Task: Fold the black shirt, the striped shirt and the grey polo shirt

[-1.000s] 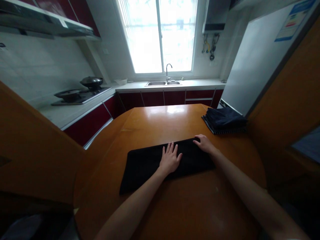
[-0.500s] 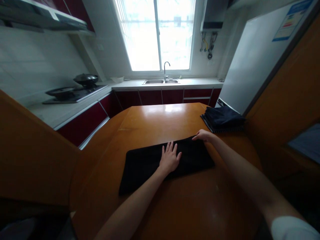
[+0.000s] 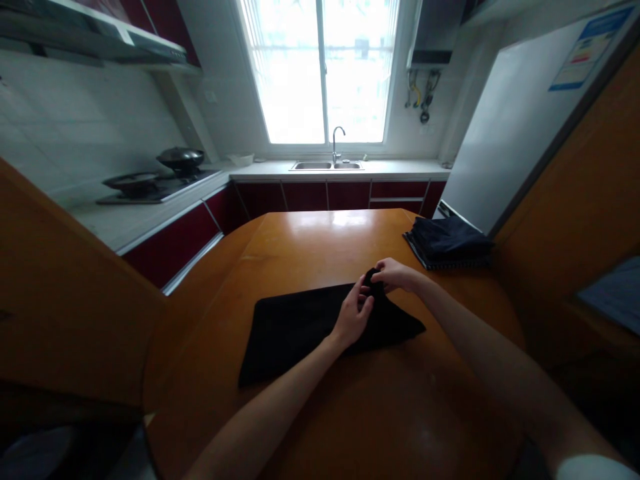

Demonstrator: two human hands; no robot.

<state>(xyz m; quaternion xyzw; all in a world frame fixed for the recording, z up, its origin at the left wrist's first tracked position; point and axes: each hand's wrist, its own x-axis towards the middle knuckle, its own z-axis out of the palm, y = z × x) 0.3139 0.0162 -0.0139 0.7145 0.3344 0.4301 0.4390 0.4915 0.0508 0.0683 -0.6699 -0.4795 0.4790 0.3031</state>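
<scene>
A folded piece of black cloth (image 3: 295,327) lies across the middle of the wooden table; its exact kind does not show. My right hand (image 3: 397,275) is closed in a pinch on the cloth's far right corner, which is lifted and bent inward. Close beside that raised corner is my left hand (image 3: 353,317), resting over the cloth with its thumb apart from its curved fingers. Some of the left fingertips are hidden behind the hand and the dark fabric.
On the table (image 3: 320,247), a stack of folded dark blue clothes (image 3: 450,243) sits at the far right. Beyond are a counter with a sink (image 3: 313,165) and tap, a stove with two pans (image 3: 180,159), and a white refrigerator (image 3: 505,127) at right.
My right hand has lifted the far right corner of the black cloth and brought it left. My left hand, flat before, has shifted right and curved toward that corner.
</scene>
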